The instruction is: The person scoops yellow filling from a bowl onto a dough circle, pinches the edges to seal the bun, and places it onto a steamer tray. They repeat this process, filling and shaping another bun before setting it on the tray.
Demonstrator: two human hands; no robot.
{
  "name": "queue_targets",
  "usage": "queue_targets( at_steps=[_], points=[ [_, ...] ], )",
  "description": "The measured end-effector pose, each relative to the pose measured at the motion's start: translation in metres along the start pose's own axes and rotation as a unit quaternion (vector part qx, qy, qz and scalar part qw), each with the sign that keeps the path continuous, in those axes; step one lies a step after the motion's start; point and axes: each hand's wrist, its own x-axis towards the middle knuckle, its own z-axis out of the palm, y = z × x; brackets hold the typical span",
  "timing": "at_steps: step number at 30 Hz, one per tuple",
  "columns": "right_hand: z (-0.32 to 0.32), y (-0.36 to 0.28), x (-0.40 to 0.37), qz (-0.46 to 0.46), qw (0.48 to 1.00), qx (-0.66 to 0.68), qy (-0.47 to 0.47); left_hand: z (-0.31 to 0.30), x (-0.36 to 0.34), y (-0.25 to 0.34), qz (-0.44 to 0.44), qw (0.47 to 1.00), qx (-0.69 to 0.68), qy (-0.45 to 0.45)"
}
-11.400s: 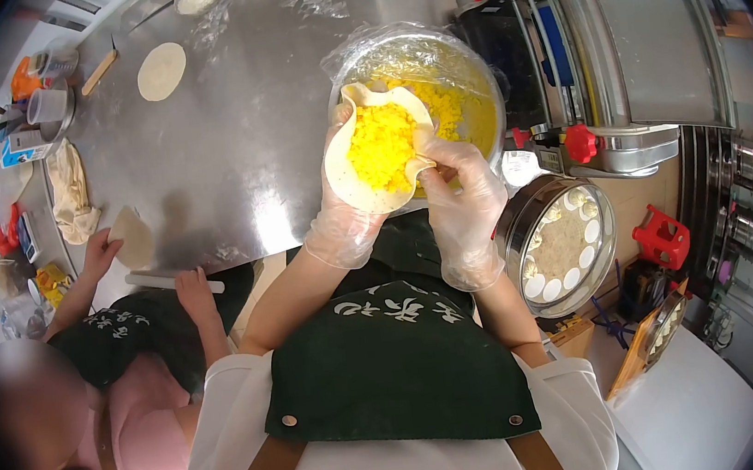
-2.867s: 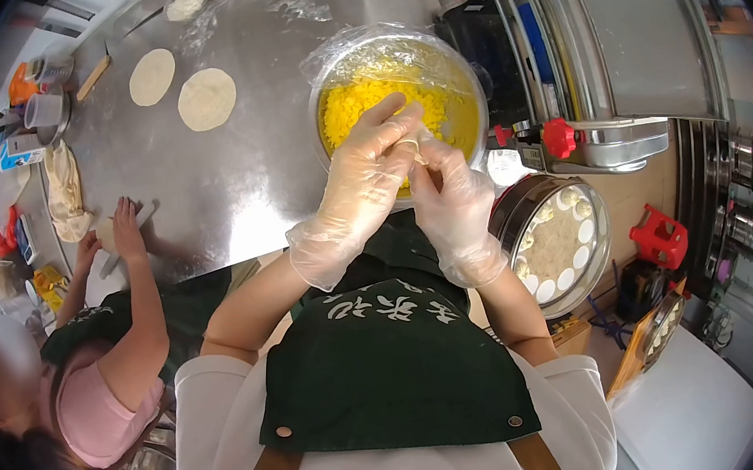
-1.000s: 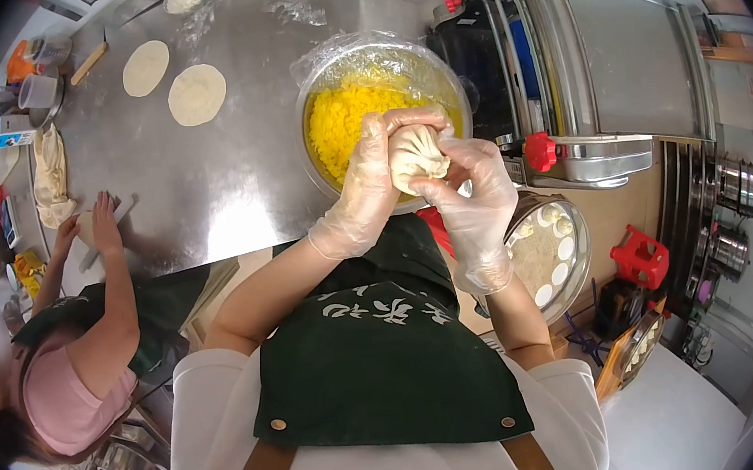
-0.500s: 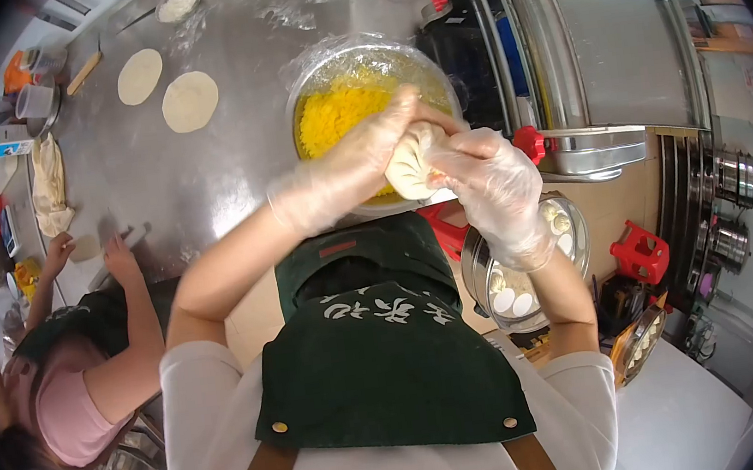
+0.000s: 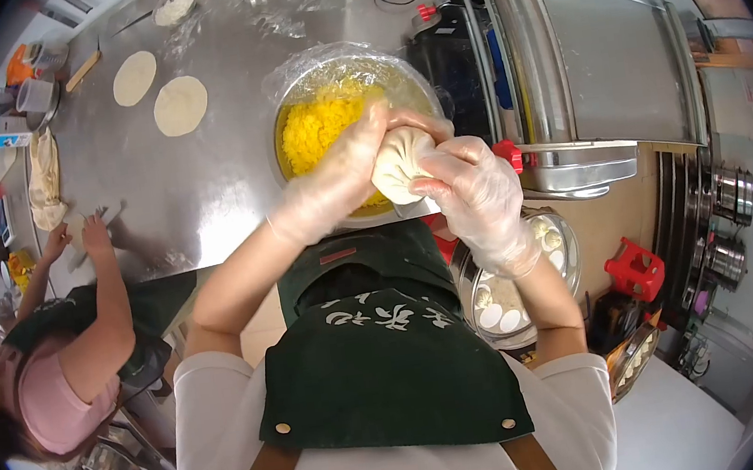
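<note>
Between my two gloved hands is a pleated bun [image 5: 402,165], its white dough gathered into folds. My left hand [image 5: 345,166], in a clear plastic glove, cups it from the left and top with fingers curled around it. My right hand [image 5: 475,188], gloved too, pinches the folded dough from the right with thumb and fingers. Just beyond and beneath them stands a metal bowl [image 5: 281,144] lined with cling film, holding a yellow shredded filling [image 5: 323,128]. Two flat dough rounds, one nearer [image 5: 181,106] and one farther [image 5: 135,79], lie to the left on the steel table [image 5: 237,149].
A dough-rolling machine [image 5: 528,60] stands at the right. Below my right arm is a steamer tray [image 5: 466,285] with several buns on white papers. A red stool [image 5: 634,269] is on the floor. A co-worker in a pink shirt [image 5: 66,400] handles things at the left table edge.
The bun has turned in my hands, and its pleats now show more fully toward me. The view has shifted slightly. The co-worker's hands and body have moved a little.
</note>
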Motion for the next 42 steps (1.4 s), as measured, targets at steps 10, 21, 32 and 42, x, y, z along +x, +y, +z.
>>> queue_targets(
  at_steps=[10,21,32,42],
  points=[
    [0.049,-0.009,-0.015,0.165,0.947,0.207,0.180,0.006,-0.014,-0.045,0.185,0.959,-0.049,0.209],
    [0.147,-0.070,-0.053,0.053,0.997,0.027,0.039,-0.067,-0.121,-0.067,-0.004,0.979,-0.142,0.145],
    [0.361,-0.064,-0.053,0.228,0.940,0.242,-0.074,-0.196,-0.216,-0.126,0.024,0.933,0.068,0.354],
    [0.384,-0.083,-0.054,0.358,0.875,0.325,0.039,-0.186,-0.199,-0.166,0.078,0.911,0.126,0.384]
  ],
)
